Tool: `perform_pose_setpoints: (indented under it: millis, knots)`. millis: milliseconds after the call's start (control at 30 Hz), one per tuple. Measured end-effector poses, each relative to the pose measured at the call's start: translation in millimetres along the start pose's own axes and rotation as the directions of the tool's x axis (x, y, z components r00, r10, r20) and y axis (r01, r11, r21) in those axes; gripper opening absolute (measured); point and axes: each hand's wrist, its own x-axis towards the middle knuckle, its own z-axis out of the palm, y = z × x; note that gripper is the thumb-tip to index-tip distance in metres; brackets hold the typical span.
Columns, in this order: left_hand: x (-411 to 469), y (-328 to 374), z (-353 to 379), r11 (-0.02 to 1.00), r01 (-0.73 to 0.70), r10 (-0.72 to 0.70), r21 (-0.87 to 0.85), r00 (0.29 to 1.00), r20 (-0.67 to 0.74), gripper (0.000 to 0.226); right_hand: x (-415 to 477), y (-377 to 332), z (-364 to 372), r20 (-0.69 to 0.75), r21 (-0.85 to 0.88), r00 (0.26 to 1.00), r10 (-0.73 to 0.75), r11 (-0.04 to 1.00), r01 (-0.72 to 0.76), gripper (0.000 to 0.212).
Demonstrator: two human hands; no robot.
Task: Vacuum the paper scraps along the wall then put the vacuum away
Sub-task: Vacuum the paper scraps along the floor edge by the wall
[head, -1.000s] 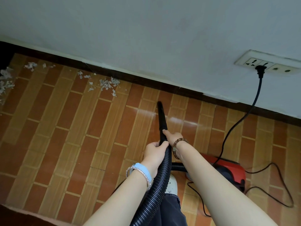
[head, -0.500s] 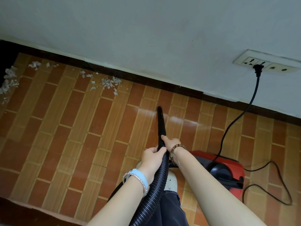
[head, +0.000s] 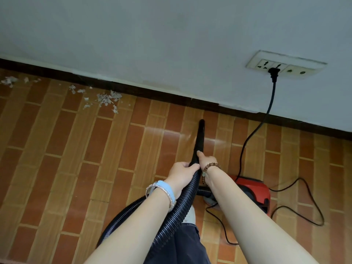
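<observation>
The paper scraps [head: 107,100] lie on the tiled floor [head: 57,159] close along the dark baseboard [head: 152,93]. The nearest cluster is at about ten o'clock from the tip of the black crevice nozzle [head: 200,138], and a second scatter [head: 9,80] lies further out toward nine. The nozzle's long axis runs six to twelve, aimed at bare baseboard, well apart from the scraps. The left hand [head: 182,173] has its fingers wrapped round the ribbed hose [head: 182,202] at the nozzle's base. The right hand [head: 206,161] grips the nozzle just ahead, thumb laid along it. The left hand is on the scraps' side, so the next move is probably a leftward swing. The red vacuum [head: 253,189] sits at four o'clock from the hands, its cord [head: 255,130] plugged into the wall socket [head: 285,66].
</observation>
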Motion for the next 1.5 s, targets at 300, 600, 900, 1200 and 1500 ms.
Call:
perform_pose_setpoints:
  millis: [300,600,900,1200,1500]
  knots:
    - [44,32,54,0.975,-0.064,0.031,0.215,0.988,0.151,0.02,31,6,-59,-0.119,0.155,0.989,0.088,0.986,-0.069,0.051]
    - [63,43,73,0.976,-0.068,0.042,0.208,0.991,0.126,0.017,56,5,-73,-0.116,0.21,0.993,0.039,0.978,-0.014,0.055]
    - [50,41,43,0.987,-0.054,0.048,0.154,0.998,0.047,0.02,37,-6,-45,-0.056,0.268,0.998,-0.04,0.962,0.054,0.043]
    - [28,35,-1,0.999,-0.038,0.039,0.022,0.996,-0.086,0.022,2,-35,-7,0.062,0.206,0.996,-0.067,0.977,0.053,0.051]
    - [20,19,-37,0.987,-0.083,0.055,-0.14,0.98,-0.193,0.027,-18,-62,30,0.133,-0.006,0.986,-0.103,0.995,0.104,0.049]
